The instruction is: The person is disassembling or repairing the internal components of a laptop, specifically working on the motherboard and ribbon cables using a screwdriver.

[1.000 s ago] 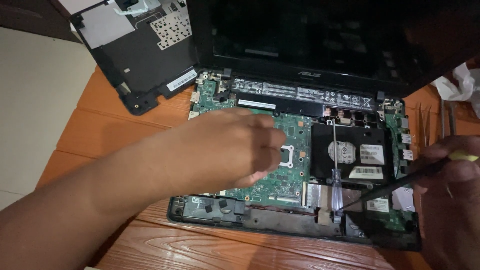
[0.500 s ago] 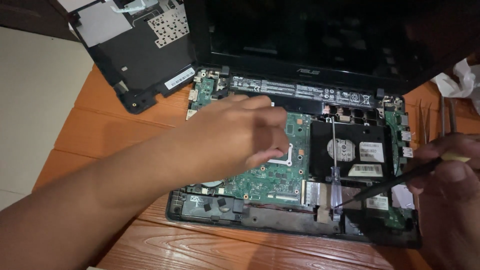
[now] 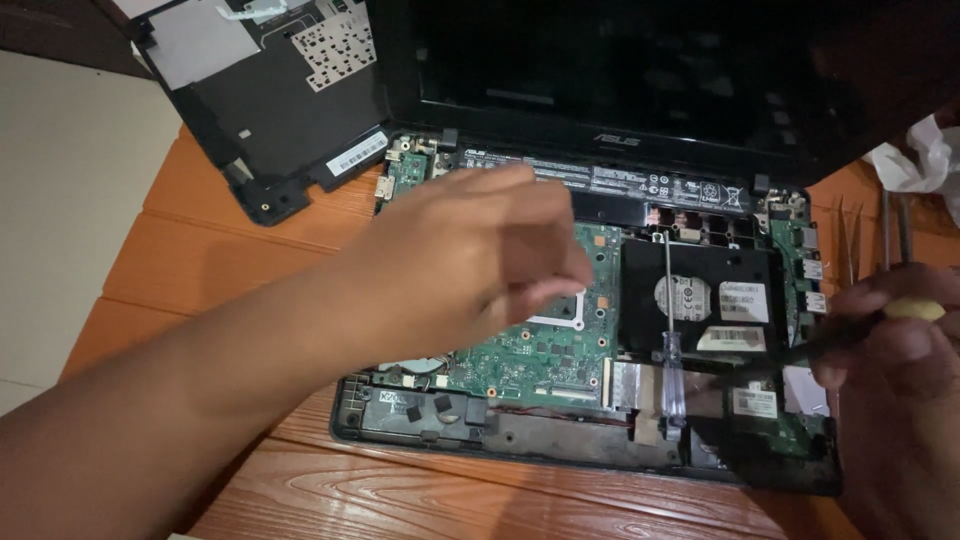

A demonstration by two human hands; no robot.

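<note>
Hands first: your left hand [image 3: 480, 265] hangs over the green motherboard [image 3: 540, 345] of the opened laptop [image 3: 590, 330], fingers curled loosely inward and blurred, so I cannot tell whether they pinch anything small. Your right hand [image 3: 890, 340] sits at the right edge of the scene, closed around a dark thin tool [image 3: 800, 350] with a yellowish end; its tip reaches left toward the lower right part of the laptop base, near the white-labelled parts there.

The laptop lies on an orange wooden table [image 3: 200, 260], its top cover taken off and its dark screen [image 3: 620, 80] standing up at the far side. The motherboard fills the left and middle of the base, partly hidden under your left hand. To its right sits the black hard drive [image 3: 700, 300] with a round silver centre and white labels. A screwdriver [image 3: 670, 340] with a clear handle and thin metal shaft lies across the drive, handle toward the near edge, touching neither hand.

Far left, a black removed cover panel [image 3: 270, 90] rests on the table, just beside the laptop's far left corner. Far right, metal tweezers [image 3: 850, 240] lie on the table, with crumpled white material [image 3: 925, 160] beyond them.
</note>
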